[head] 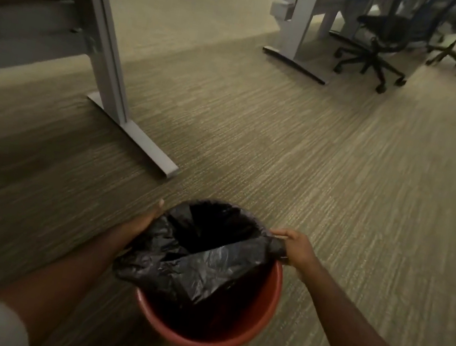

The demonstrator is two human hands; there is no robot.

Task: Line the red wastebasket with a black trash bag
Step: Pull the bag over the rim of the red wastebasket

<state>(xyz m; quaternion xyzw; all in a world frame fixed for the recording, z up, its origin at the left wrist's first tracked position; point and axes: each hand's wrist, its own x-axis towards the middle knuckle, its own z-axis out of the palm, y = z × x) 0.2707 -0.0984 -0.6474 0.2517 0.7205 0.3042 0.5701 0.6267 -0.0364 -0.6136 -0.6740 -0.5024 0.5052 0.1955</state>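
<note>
Red wastebasket [264,309] stands upright on carpet [338,191], low centre of view, between the two forearms. Black bag [198,270] sits partly in it: mouth open, far edge already folded over the far rim, near edge not yet over. That near edge runs as a slack diagonal band across the opening, from the right hand down toward the near-left, where a loose fold spills outside the left wall. Near rim is bare red all round the front and right. Right hand [297,249] at the far-right rim, fingers pinched shut on a bunched corner of bag. Left hand [141,223] lies against the far-left side, palm to the plastic, fingers extended; whether it grips film I cannot tell, as the bag hides the palm. Key relation: the unseated edge lies nearer the person than both hands, so the pull wants to go toward the body and down over the near rim. The right hand's corner is taut; the loose fold lies on the left hand's side. Inside the basket: only the bag, its pocket dark, depth unreadable. Risk, by judgement: pulling hard could drag the far edge off. Desk leg [109,62] and chairs [374,46] stand well apart
</note>
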